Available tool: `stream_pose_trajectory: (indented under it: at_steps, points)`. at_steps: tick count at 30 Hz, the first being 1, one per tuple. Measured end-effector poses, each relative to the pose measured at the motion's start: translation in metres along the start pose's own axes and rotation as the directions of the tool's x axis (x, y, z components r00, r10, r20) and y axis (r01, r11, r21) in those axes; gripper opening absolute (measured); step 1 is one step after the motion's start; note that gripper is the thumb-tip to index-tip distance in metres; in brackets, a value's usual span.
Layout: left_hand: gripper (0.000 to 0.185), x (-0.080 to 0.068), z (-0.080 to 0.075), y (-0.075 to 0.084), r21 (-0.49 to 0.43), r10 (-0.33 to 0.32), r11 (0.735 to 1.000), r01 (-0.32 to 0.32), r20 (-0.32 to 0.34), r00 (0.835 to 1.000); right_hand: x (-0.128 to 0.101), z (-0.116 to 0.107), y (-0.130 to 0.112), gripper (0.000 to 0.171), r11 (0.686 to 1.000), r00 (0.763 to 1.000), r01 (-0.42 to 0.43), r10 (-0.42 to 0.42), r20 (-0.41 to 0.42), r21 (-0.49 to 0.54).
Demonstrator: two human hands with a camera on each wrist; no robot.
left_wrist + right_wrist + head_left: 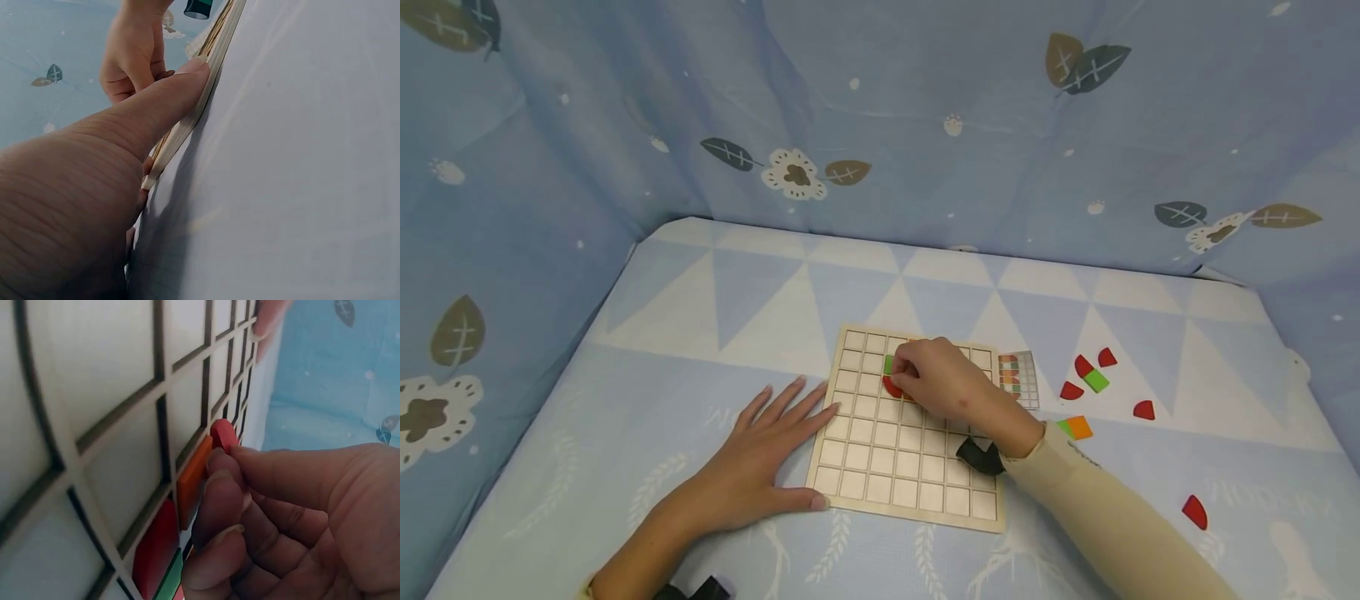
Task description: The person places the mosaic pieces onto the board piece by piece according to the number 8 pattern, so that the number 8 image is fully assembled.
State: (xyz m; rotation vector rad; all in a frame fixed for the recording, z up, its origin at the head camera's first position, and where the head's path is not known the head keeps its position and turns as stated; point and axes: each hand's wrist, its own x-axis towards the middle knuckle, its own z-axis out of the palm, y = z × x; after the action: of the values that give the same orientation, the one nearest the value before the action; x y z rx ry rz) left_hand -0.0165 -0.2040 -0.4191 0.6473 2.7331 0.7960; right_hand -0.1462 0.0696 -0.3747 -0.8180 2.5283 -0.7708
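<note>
A wooden grid board (871, 459) lies on the cloth. My left hand (767, 471) spreads its fingers along the board's left side, with fingertips and thumb at its edge. My right hand (943, 379) is over the upper part of the grid. It pinches a red quarter-circle tile (223, 434) between thumb and fingertips, at a cell beside an orange tile (195, 482). Another red tile (156, 547) and a green tile (169, 579) sit in nearby cells. In the head view a green square (888, 364) shows left of my fingers; the hand hides other cells.
A printed pattern card (1018, 379) lies at the board's right edge. Farther right are loose red quarter-circle tiles (1144, 410), a green square (1097, 381) and an orange square (1080, 427). One red tile (1195, 512) lies nearer the front. A patterned curtain (895, 125) hangs behind.
</note>
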Motion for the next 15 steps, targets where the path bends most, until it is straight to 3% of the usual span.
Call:
stream_pose_trajectory:
  at_steps: [15]
  points:
    - [0.104,0.000,-0.001,-0.001,0.000,0.029,1.000,-0.030,-0.019,0.999,-0.008,0.016,-0.013,0.020,0.990,0.996,0.010,-0.023,-0.088,-0.143]
